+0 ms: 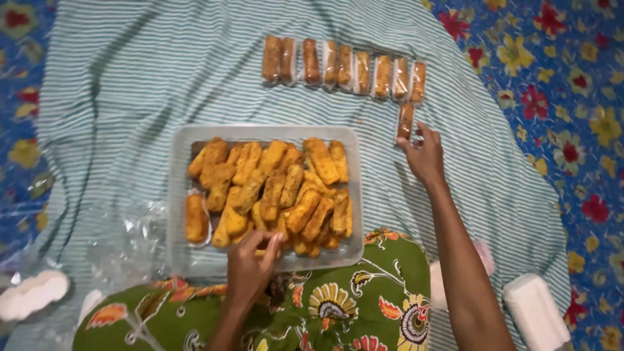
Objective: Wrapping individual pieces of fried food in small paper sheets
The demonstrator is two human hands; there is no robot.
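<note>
A clear plastic tray heaped with golden fried sticks lies on a striped cloth. My left hand reaches into the tray's near edge, its fingertips pinching one fried stick. My right hand stretches forward on the right and grips a wrapped fried stick at its lower end, on the cloth. Beyond it, a row of several wrapped sticks lies side by side.
A green-and-white striped cloth covers a blue flowered sheet. Crumpled clear plastic wrappers lie left of the tray. White objects sit at lower left and lower right. My green flowered garment fills the bottom.
</note>
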